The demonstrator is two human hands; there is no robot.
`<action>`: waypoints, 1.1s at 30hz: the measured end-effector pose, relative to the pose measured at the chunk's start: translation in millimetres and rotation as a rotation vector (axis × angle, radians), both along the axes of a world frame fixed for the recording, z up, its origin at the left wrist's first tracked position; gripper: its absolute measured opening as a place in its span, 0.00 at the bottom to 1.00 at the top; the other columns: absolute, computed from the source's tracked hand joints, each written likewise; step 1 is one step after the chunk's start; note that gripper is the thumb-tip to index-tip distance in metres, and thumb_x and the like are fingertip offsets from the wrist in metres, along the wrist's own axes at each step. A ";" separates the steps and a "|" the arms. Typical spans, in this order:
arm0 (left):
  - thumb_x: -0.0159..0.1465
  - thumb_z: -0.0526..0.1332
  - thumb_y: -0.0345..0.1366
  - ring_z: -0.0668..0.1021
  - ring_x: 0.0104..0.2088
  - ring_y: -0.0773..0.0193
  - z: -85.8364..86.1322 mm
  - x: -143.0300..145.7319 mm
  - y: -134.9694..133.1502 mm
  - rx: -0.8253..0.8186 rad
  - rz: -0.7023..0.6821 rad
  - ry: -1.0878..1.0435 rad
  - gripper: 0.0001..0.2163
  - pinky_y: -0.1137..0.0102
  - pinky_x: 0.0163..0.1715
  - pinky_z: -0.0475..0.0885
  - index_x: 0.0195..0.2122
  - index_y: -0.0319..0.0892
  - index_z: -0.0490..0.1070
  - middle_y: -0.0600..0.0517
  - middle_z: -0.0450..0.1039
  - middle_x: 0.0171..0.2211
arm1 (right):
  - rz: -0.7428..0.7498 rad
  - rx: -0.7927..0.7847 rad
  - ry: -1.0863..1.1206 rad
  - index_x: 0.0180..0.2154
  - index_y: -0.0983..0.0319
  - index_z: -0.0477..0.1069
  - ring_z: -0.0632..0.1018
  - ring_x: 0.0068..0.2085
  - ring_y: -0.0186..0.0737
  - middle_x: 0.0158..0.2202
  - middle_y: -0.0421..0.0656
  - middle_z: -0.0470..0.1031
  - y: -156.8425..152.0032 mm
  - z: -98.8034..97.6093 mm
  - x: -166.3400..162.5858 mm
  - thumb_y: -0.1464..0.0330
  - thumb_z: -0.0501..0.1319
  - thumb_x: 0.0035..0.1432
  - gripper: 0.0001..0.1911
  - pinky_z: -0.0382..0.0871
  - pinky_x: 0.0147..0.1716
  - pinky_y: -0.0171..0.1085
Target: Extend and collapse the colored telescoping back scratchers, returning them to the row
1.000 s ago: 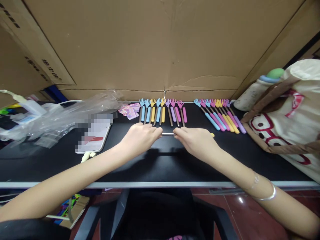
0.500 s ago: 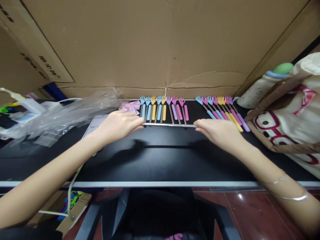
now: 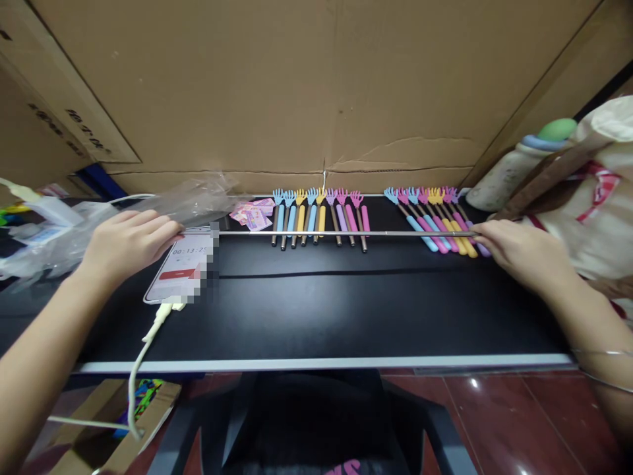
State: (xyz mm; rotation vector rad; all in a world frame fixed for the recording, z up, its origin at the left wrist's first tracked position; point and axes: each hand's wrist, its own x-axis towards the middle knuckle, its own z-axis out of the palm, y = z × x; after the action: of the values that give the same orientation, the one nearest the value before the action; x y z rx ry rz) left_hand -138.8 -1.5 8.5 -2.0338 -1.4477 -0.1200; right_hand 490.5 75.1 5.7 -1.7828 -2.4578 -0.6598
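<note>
A cardboard wall (image 3: 297, 86) fills the upper frame behind a black table (image 3: 321, 310). Both bare forearms come in from the lower corners and splay wide, palms down, low over the table.

The left hand (image 3: 131, 241) sits at mid-left with its fingers loosely curled and their tips at the left end of a long thin metal rod (image 3: 346, 233). A blurred patch hides the exact contact. The right hand (image 3: 519, 251) sits at mid-right, fingers closed in a pinch on the rod's right end.

The rod runs level between the hands, across the frame's middle. It crosses the handles of two rows of coloured back scratchers (image 3: 319, 221) and the top edge of a phone (image 3: 180, 277). A cream tote bag (image 3: 593, 198) stands at the right and crumpled clear plastic (image 3: 188, 201) lies at the left.
</note>
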 end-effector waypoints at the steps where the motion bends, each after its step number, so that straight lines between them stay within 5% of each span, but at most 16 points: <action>1: 0.71 0.39 0.41 0.76 0.33 0.61 -1.7 -0.1 -0.5 0.005 0.005 0.030 0.24 0.66 0.33 0.60 0.30 0.42 0.72 0.52 0.71 0.26 | 0.023 -0.015 0.006 0.48 0.66 0.73 0.76 0.41 0.46 0.44 0.56 0.78 1.8 -1.0 -1.4 0.63 0.48 0.68 0.19 0.62 0.38 0.38; 10: 0.72 0.40 0.36 0.77 0.31 0.61 -4.5 10.0 7.8 0.120 -0.106 0.151 0.22 0.67 0.26 0.61 0.35 0.45 0.74 0.52 0.77 0.29 | 0.140 -0.033 0.038 0.45 0.64 0.74 0.77 0.38 0.48 0.41 0.55 0.79 -0.4 2.2 -22.9 0.63 0.46 0.69 0.20 0.62 0.34 0.40; 17: 0.71 0.49 0.35 0.76 0.25 0.64 -10.7 137.5 15.6 0.023 -0.433 -0.003 0.14 0.69 0.23 0.59 0.32 0.43 0.71 0.52 0.76 0.26 | 0.517 0.008 0.116 0.40 0.59 0.73 0.78 0.31 0.39 0.34 0.44 0.79 -34.0 1.4 -150.2 0.63 0.47 0.70 0.17 0.56 0.25 0.35; 21: 0.71 0.51 0.33 0.76 0.25 0.61 -11.0 187.1 11.6 -0.065 -0.484 -0.059 0.11 0.68 0.21 0.56 0.33 0.42 0.70 0.51 0.74 0.24 | 0.513 -0.032 0.099 0.40 0.59 0.72 0.75 0.26 0.35 0.34 0.42 0.78 -52.4 -2.0 -206.1 0.64 0.47 0.71 0.16 0.48 0.21 0.35; 33: 0.71 0.52 0.39 0.74 0.23 0.65 1.5 181.6 15.9 -0.211 -0.538 -0.078 0.13 0.71 0.21 0.51 0.31 0.42 0.69 0.54 0.73 0.23 | 0.501 -0.172 0.097 0.36 0.58 0.68 0.74 0.24 0.37 0.28 0.40 0.78 -57.0 4.6 -207.7 0.62 0.48 0.70 0.14 0.46 0.22 0.34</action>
State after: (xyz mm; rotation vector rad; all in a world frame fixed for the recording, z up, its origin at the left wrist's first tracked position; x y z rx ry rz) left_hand 42.8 14.3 10.0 -2.5774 -0.9530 -0.2807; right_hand 282.8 18.2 10.2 -1.1180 -2.7927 -0.3208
